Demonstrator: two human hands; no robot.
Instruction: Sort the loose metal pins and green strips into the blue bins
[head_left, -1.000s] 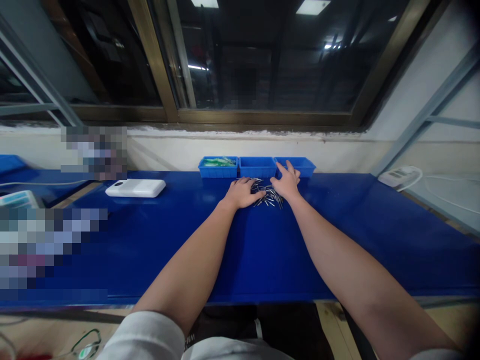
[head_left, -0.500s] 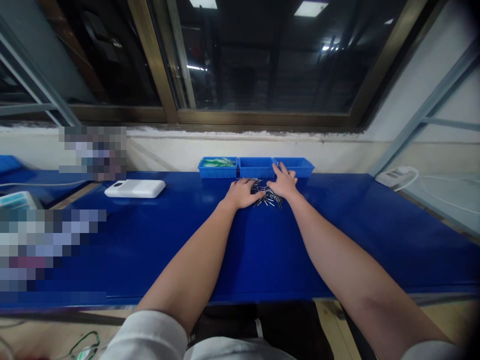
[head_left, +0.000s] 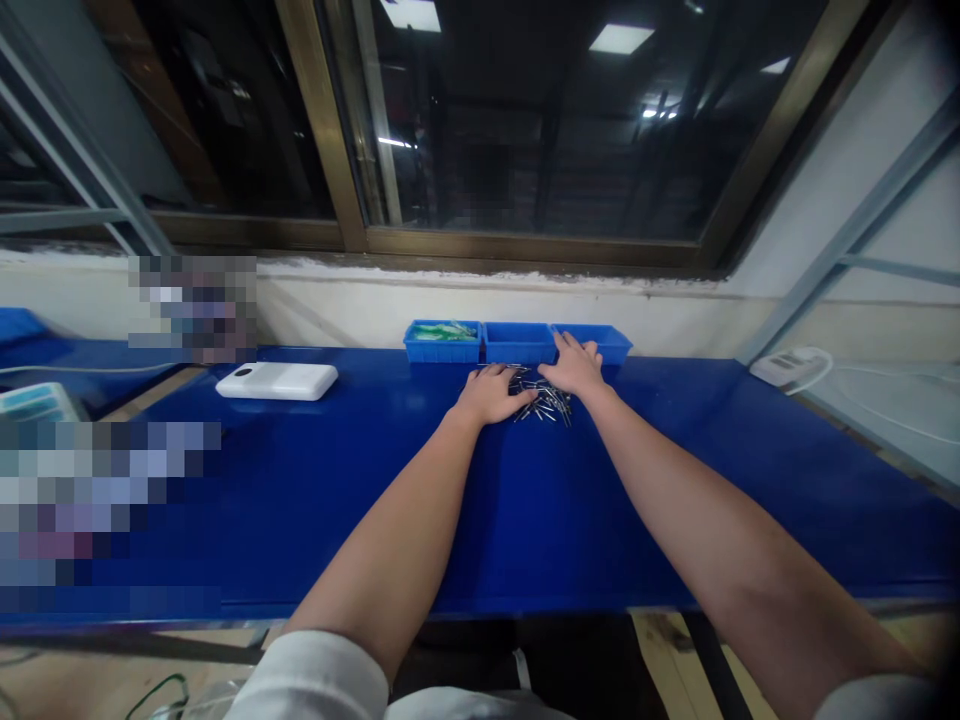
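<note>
Blue tabletop (head_left: pixel 360 520), slim metal rods (head_left: pixel 553 402) heaped on it.
Left hand (head_left: pixel 491 396) at the rods' left, right hand (head_left: pixel 576 368) at their right, fingers of both loosely spread; I cannot tell whether they grip any. Behind the rods, three blue plastic bins (head_left: pixel 517 353).

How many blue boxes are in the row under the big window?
3: the left box, with green things inside; the middle box next to it; and the right box, partly covered by the right hand. I see no others in that row.
</note>
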